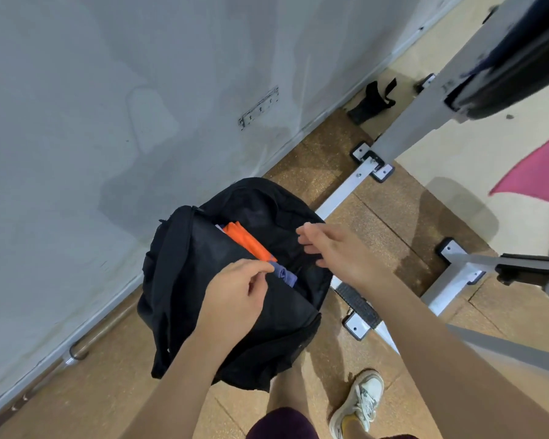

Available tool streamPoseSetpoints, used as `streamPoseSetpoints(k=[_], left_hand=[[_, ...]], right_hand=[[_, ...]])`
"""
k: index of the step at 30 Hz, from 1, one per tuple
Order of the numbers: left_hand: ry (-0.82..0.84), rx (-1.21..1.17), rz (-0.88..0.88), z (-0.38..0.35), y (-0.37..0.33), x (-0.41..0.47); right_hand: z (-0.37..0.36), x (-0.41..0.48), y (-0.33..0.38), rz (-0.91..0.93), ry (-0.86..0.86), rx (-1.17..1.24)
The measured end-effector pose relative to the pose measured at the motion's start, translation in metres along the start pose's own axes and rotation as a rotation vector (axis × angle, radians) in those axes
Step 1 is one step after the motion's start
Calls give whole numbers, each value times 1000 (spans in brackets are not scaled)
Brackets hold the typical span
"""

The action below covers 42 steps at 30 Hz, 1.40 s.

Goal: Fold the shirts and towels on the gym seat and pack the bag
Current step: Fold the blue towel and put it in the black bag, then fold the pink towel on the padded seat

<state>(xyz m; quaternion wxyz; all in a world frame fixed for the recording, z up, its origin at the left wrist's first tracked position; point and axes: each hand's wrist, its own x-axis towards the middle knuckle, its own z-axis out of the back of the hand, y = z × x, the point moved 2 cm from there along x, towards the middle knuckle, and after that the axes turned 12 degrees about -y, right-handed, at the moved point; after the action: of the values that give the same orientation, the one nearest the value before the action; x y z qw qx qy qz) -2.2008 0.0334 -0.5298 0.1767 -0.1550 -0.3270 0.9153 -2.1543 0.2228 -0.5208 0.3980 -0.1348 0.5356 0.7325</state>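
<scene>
You are looking down at a black bag [178, 264] that is standing open on the floor [377, 223], close against a grey wall [108, 122]. Its mouth is running as a long slot from upper left to lower right. Two folded pieces are lying along that slot inside it. An orange cloth [248, 242] is sitting at the upper end and a purple cloth [286, 275] is touching it at the lower end. Your left hand [235, 296] is resting on the near side of the bag, with thumb and forefinger pinching the near end of the purple cloth. Whether the fingers are also catching the bag's lip is unclear. Your right hand [336, 248] is hovering over the far rim, just across the slot from the left. Its fingers are loosely curled and appear to be holding nothing, though motion is blurring them. So the two hands are bracketing the opening, one on each long side, and the cloths are lying between them. A pink cloth [539, 175] is showing at the right edge, well apart from the bag and nearer your right hand. It is hanging below the dark seat [514, 74] at the upper right. That piece probably has to go in next, so the reach would likely be falling to the right hand while the left is keeping the mouth open.
</scene>
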Motion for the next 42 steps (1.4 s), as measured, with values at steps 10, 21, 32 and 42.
streamPoseSetpoints(k=[10,21,32,42], left_hand=[[-155,-312,40,70,-156,-70],[-209,-269,-248,69,-327,-171],[-190,-300,-289,87,-410,-132],[-214,-552,-41,86,-431,-23]], right_hand=[[130,-177,33,419,-311,-77],[300,-324,-27,472,-581,197],[345,-331,-44,244,-487,704],[329,-271,64,272,-369,736]])
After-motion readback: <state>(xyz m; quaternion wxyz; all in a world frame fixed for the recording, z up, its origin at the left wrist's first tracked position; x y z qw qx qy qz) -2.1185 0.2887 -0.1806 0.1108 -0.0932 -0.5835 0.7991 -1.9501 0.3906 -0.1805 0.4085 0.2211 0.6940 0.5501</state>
